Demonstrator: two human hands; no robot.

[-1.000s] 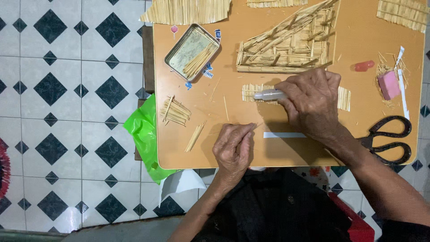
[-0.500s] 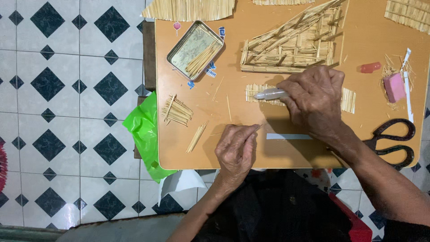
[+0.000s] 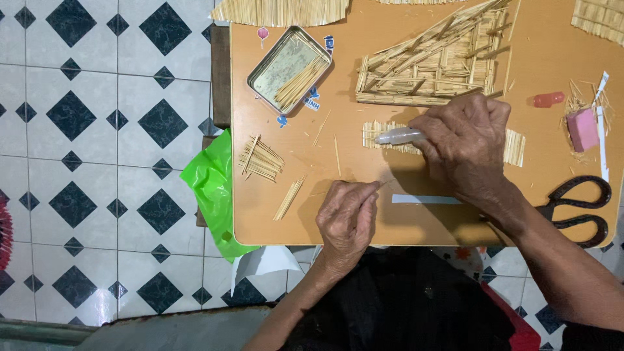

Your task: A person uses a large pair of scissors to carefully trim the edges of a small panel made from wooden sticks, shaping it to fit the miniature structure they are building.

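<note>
Pinched between thumb and forefinger of the left hand [image 3: 348, 218], grip pressed together: a thin stick [image 3: 381, 186], tip slanting up and away from the knuckles. Closed in the right hand [image 3: 465, 143], fingers wrapped tight: a pale glue tube [image 3: 398, 136], nozzle poking out to the left over a flat mat of sticks [image 3: 517, 148]. Barely any change from a second ago: same two holds, same gap between stick tip and nozzle, only the view slid slightly sideways. Judging by that, a pause with stick and tube not yet brought together. Just beyond the stick tip, a white strip [image 3: 426, 199] flat on the counter [image 3: 351, 39]. Above the tube, a slanted stick frame [image 3: 429, 68]. Further left of the pinch, loose stick bundles [image 3: 261, 159] and an open tin [image 3: 286, 65]; far right, black scissors [image 3: 578, 208].
</note>
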